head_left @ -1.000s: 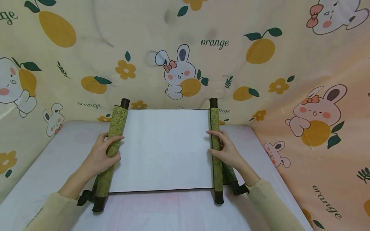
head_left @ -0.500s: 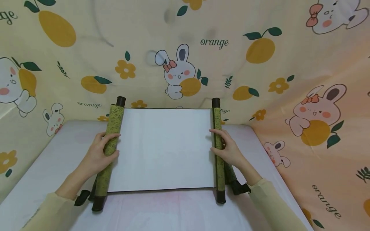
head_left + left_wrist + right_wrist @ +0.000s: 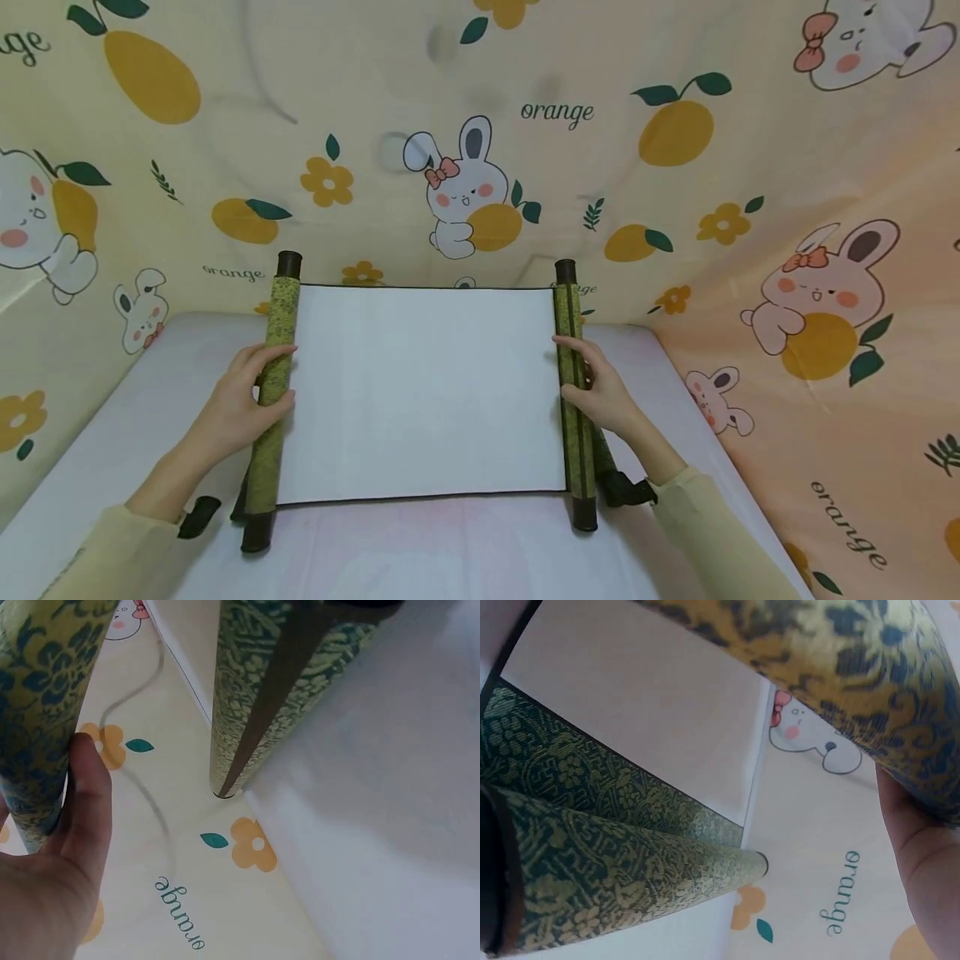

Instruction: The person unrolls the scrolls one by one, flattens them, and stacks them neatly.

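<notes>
A hanging scroll shows its white paper (image 3: 427,400) stretched between two green-and-yellow patterned rolls with dark end knobs. Fingers and thumb of my left hand (image 3: 231,408) grip the left roll (image 3: 282,312) around its middle. On the other side my right hand (image 3: 600,392) holds the right roll (image 3: 579,454), thumb and fingers on its inner side. Both rolls stand nearly upright in the head view. The wrist views show the brocade pattern of the left roll (image 3: 52,667) and of the right roll (image 3: 877,667) up close.
Another patterned roll (image 3: 292,682) with a dark stripe lies on the white-covered table (image 3: 420,558) beside my left hand. A further roll (image 3: 622,877) with a dark end is under my right hand. Behind rises a cream cloth (image 3: 360,75) printed with rabbits and oranges.
My hands have moved apart, the left one to the left and the right one slightly to the right. More white paper shows between the rolls, and the left roll leans less.
</notes>
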Motion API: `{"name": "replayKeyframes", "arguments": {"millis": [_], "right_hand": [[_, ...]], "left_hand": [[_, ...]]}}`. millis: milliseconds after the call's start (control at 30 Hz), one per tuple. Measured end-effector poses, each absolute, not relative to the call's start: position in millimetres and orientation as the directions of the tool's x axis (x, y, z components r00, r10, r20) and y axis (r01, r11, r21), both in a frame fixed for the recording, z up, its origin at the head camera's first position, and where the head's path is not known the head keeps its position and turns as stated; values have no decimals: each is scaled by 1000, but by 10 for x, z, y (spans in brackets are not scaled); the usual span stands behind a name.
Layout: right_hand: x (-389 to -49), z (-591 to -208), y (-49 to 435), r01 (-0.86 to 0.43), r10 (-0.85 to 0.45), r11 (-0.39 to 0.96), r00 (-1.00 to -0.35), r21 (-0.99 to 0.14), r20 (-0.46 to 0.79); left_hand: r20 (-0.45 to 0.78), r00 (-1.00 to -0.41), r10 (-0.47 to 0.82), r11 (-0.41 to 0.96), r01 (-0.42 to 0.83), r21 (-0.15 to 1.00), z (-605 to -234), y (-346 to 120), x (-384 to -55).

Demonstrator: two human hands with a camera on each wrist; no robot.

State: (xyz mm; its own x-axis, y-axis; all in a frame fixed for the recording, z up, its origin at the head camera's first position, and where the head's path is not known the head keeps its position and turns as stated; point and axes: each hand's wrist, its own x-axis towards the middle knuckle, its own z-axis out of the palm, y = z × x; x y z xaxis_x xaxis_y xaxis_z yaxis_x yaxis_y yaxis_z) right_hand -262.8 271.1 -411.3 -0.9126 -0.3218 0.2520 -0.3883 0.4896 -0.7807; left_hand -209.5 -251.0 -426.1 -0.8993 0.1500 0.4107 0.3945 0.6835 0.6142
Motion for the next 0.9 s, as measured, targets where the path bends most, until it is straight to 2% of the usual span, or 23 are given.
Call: {"name": "replayKeyframes", "arguments": {"millis": [333, 567, 900], "right_hand": [[-2634, -4141, 2746, -352, -320, 417, -920, -838, 227], [-2639, -4176, 2743, -380, -305, 518, -919, -766, 249], [-2663, -4205, 2807, -458, -358, 527, -884, -716, 302]], "left_hand": [[400, -899, 177, 624, 416, 661, -4264, -2565, -2110], [395, -906, 152, 652, 393, 649, -4259, -2532, -2100], [370, -918, 141, 653, 367, 662, -4261, -2554, -2103]]}}
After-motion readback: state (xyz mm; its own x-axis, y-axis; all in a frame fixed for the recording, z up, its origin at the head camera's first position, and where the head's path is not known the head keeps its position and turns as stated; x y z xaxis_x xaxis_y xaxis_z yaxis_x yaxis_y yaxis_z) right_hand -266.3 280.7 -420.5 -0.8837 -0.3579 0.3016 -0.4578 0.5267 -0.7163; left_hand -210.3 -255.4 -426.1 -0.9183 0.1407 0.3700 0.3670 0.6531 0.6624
